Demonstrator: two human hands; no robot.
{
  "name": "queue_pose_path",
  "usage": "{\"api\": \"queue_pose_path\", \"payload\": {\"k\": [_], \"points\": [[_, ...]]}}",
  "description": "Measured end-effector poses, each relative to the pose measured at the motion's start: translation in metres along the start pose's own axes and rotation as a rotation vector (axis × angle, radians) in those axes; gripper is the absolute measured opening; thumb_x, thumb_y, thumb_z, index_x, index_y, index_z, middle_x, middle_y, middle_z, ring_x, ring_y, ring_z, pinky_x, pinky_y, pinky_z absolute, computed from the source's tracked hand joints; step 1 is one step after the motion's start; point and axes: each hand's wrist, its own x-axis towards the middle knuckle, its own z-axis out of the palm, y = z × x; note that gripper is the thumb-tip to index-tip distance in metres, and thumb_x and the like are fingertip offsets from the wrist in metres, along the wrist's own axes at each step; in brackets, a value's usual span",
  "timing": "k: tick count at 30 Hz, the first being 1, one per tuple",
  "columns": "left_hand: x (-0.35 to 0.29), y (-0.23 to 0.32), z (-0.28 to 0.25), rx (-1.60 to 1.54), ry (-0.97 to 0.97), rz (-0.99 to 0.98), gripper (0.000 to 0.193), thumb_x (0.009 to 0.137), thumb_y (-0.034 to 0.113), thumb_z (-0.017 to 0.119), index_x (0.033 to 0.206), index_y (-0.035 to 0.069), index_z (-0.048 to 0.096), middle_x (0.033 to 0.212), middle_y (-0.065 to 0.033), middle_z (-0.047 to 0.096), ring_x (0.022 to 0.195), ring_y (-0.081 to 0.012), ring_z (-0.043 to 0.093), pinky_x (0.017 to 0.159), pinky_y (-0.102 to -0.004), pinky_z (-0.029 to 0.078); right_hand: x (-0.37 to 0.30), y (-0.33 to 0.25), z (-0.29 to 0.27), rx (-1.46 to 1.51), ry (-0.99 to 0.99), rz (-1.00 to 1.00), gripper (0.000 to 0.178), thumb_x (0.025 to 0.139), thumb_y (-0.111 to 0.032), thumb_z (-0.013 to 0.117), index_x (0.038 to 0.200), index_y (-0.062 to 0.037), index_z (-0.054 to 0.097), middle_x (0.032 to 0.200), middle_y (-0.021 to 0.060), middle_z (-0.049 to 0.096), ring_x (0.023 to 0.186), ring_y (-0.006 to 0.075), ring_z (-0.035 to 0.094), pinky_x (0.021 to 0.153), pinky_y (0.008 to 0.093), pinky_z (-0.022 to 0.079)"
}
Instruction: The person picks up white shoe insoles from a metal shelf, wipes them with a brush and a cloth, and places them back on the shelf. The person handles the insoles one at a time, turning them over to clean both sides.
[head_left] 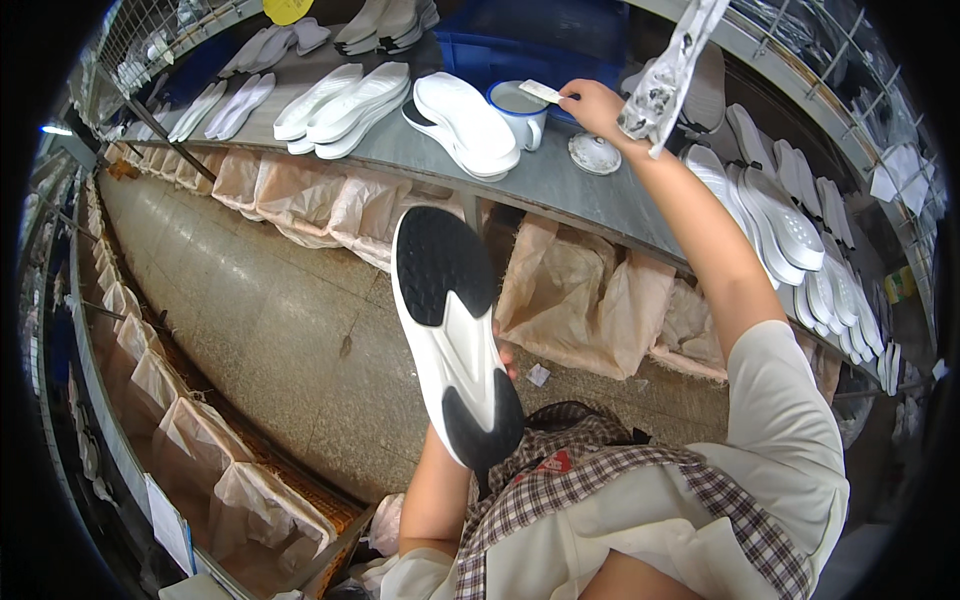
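Observation:
My left hand (507,358) grips a shoe sole (455,330) from behind, and most of its fingers are hidden. The sole stands tilted, with its white and black underside showing. Over the bench, my right hand (592,105) pinches what looks like a small flat white brush (540,92). That brush is at the rim of a white enamel mug (524,125) with a blue edge. Just right of the mug lies a round whitish lid (594,153). To its left, a white sole (466,122) rests on another one with black on it.
More white soles line the grey bench (570,200) on both sides. Behind the mug stands a blue crate (535,45). A plastic-wrapped strip (668,85) hangs beside my right forearm. Cloth-lined bins (585,300) stand under the bench, and others (215,470) line the aisle's left side.

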Motion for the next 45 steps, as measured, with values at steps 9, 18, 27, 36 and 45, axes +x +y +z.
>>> {"api": "queue_pose_path", "payload": {"k": [9, 18, 27, 36, 45], "points": [[-0.029, 0.008, -0.004, 0.031, 0.182, 0.256, 0.051, 0.095, 0.038, 0.048, 0.128, 0.001, 0.044, 0.104, -0.0190, 0.057, 0.083, -0.0311, 0.060, 0.074, -0.0422, 0.058, 0.048, -0.026, 0.023, -0.400, -0.313, 0.195, 0.025, 0.082, -0.023, 0.054, 0.097, -0.0105, 0.070, 0.095, 0.0126, 0.068, 0.091, 0.0309, 0.065, 0.077, 0.0409, 0.050], [-0.032, 0.005, -0.024, 0.236, 0.159, 0.246, 0.057, 0.092, 0.040, 0.053, 0.135, 0.006, 0.037, 0.110, -0.0176, 0.054, 0.086, -0.0286, 0.059, 0.075, -0.0416, 0.055, 0.029, -0.010, 0.000, -0.295, -0.181, -0.032, 0.025, 0.083, -0.024, 0.050, 0.098, -0.0132, 0.068, 0.096, 0.0132, 0.067, 0.093, 0.0345, 0.062, 0.078, 0.0435, 0.050], [-0.031, 0.008, -0.027, 0.034, -0.001, 0.152, 0.053, 0.095, 0.039, 0.048, 0.133, 0.004, 0.040, 0.108, -0.0200, 0.055, 0.091, -0.0336, 0.058, 0.080, -0.0505, 0.056, -0.177, -0.100, -0.017, 0.624, -0.273, -0.215, 0.025, 0.088, -0.018, 0.063, 0.112, -0.0106, 0.067, 0.079, -0.0011, 0.060, 0.073, 0.0079, 0.056, 0.063, 0.0230, 0.047], [-0.026, -0.009, -0.032, 0.157, 0.027, 0.158, 0.052, 0.091, 0.041, 0.052, 0.125, 0.002, 0.050, 0.109, -0.0183, 0.058, 0.086, -0.0316, 0.058, 0.075, -0.0430, 0.057, -0.263, -0.152, -0.009, 0.430, -0.204, -0.522, 0.028, 0.082, -0.011, 0.068, 0.110, -0.0075, 0.068, 0.069, 0.0053, 0.054, 0.053, 0.0161, 0.052, 0.046, 0.0284, 0.040], [-0.028, -0.010, -0.030, 0.347, 0.018, 0.125, 0.055, 0.090, 0.045, 0.053, 0.122, 0.000, 0.049, 0.104, -0.0172, 0.057, 0.081, -0.0288, 0.059, 0.070, -0.0401, 0.058, -0.269, -0.155, -0.025, 0.449, -0.144, -0.630, 0.028, 0.082, -0.015, 0.068, 0.110, -0.0144, 0.069, 0.069, 0.0025, 0.056, 0.053, 0.0173, 0.054, 0.046, 0.0295, 0.042]]}}
